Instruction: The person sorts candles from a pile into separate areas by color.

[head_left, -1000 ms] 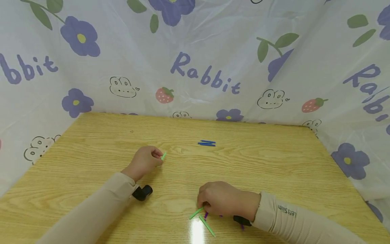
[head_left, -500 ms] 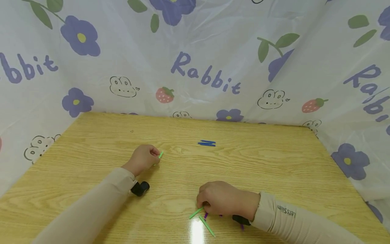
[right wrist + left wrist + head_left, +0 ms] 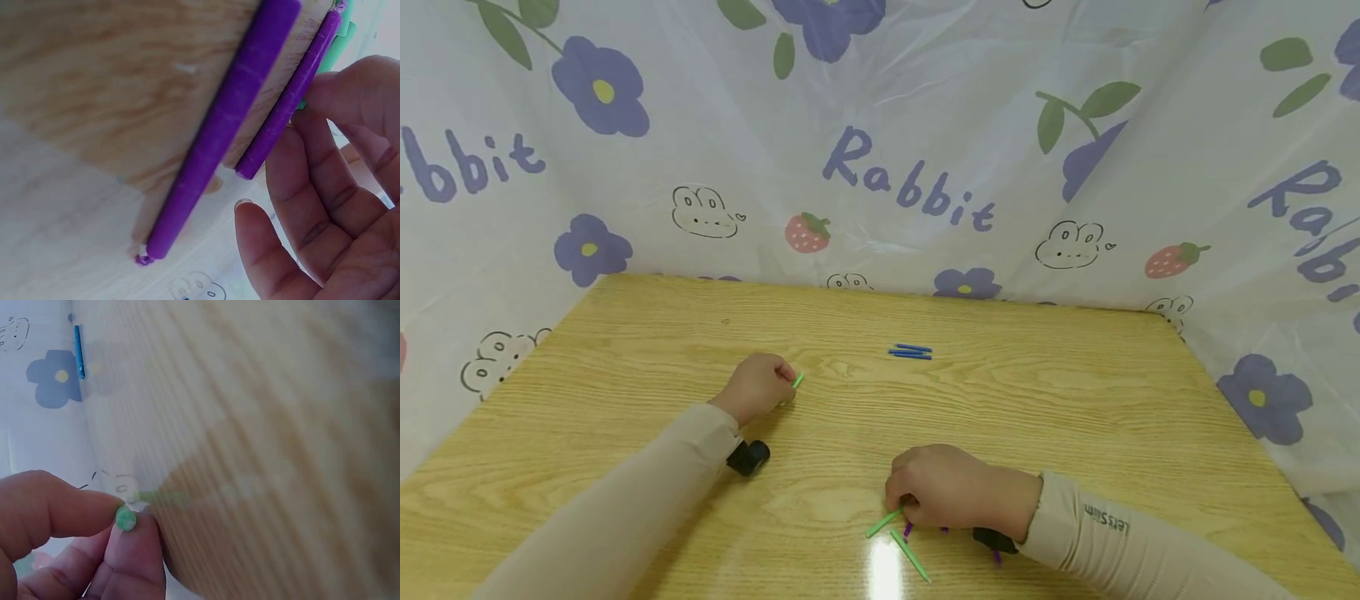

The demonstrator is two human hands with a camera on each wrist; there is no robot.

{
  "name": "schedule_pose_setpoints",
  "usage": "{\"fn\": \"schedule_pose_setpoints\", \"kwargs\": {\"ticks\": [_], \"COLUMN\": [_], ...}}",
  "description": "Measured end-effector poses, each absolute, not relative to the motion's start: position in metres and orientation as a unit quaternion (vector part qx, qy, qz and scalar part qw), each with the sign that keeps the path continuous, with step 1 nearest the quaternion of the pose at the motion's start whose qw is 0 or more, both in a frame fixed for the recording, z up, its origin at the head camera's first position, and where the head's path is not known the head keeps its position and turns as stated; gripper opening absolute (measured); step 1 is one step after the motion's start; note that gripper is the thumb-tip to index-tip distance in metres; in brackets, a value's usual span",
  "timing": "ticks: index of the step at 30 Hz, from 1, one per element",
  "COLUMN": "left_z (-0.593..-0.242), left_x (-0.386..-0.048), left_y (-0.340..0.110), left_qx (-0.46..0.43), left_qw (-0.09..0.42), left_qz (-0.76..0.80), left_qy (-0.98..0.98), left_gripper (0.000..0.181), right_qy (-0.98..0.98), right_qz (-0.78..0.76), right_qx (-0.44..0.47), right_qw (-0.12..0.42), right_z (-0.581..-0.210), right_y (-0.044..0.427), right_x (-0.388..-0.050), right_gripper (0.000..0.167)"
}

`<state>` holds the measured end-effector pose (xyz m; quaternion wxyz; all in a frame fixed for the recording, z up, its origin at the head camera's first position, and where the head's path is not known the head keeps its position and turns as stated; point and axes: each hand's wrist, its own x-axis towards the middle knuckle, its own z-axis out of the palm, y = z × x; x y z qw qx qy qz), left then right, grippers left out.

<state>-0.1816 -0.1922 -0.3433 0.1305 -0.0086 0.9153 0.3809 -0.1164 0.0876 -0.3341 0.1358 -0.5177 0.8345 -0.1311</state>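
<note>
My left hand [image 3: 754, 388] pinches a thin green candle [image 3: 799, 379] between thumb and fingertips, low over the left-middle of the table. In the left wrist view the round end of that green candle [image 3: 126, 519] faces the camera. My right hand [image 3: 942, 483], near the front of the table, pinches one end of another green candle [image 3: 882, 524]. A further green candle [image 3: 912, 557] lies just in front of it. Beneath and beside the right hand are purple candles; the right wrist view shows two, a nearer purple candle [image 3: 219, 137] and a farther purple candle [image 3: 290, 94].
Several blue candles [image 3: 912, 355] lie side by side toward the back of the wooden table [image 3: 1060, 383]. A white curtain [image 3: 760, 150] printed with flowers and rabbits hangs behind the table and along its sides. Each wrist carries a black camera.
My left hand has shifted slightly left and away from me, still pinching its green candle. The right hand and the candles lying on the table have stayed in place.
</note>
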Motion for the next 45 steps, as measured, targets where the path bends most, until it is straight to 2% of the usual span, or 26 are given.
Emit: {"fn": "schedule_pose_setpoints", "kwargs": {"ticks": [10, 22, 45], "left_z": [-0.3447, -0.3430, -0.3435], "left_x": [-0.1892, -0.1899, -0.1872], "left_y": [-0.1937, -0.1901, -0.1890], "left_qx": [-0.010, -0.004, -0.004], "left_qw": [0.142, 0.139, 0.134], "left_qz": [0.379, 0.372, 0.365], "left_qy": [0.914, 0.918, 0.921], "left_gripper": [0.022, 0.017, 0.021], "right_qy": [0.832, 0.833, 0.841], "right_qz": [-0.131, -0.135, -0.112], "right_qx": [-0.523, -0.520, -0.514], "right_qw": [0.129, 0.128, 0.125], "right_z": [-0.3353, -0.3361, -0.3356], "right_y": [0.0880, 0.0881, 0.0856], "right_x": [-0.1173, -0.1167, -0.1153], "right_gripper": [0.023, 0.024, 0.020]}}
